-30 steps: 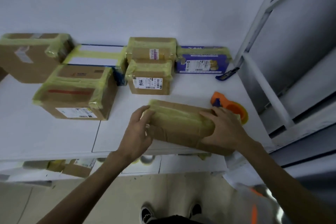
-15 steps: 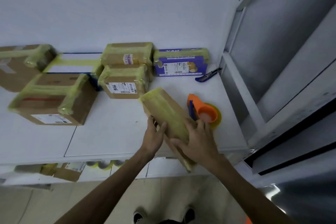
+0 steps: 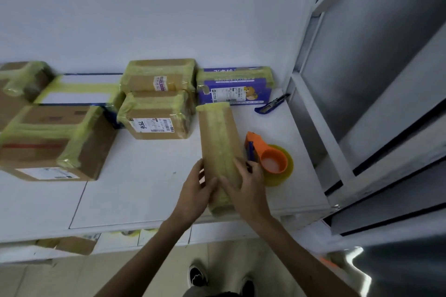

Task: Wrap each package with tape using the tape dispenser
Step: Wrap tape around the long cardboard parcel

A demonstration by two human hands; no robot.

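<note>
Package (image 3: pixel 218 142), long and brown with yellow tape on top, lies on the tabletop (image 3: pixel 144 188). It runs from 6 o'clock to 12 o'clock, its far end toward a purple box (image 3: pixel 234 84). The left hand (image 3: pixel 195 198) and right hand (image 3: pixel 246 190) grip its near end with curled fingers. An orange tape dispenser (image 3: pixel 268 159) sits just beside it at 3 o'clock.

A plain pale wall (image 3: pixel 169 7) rises behind a white worktop (image 3: pixel 135 188), whose top is split by a thin dark seam (image 3: pixel 77 202). A lower white shelf (image 3: pixel 166 239) juts out beneath its front edge. Beige floor (image 3: pixel 144 275) lies below. At right stands a grey metal frame (image 3: pixel 386 79) with pale bars, with glare (image 3: pixel 359 265) near its foot.
</note>
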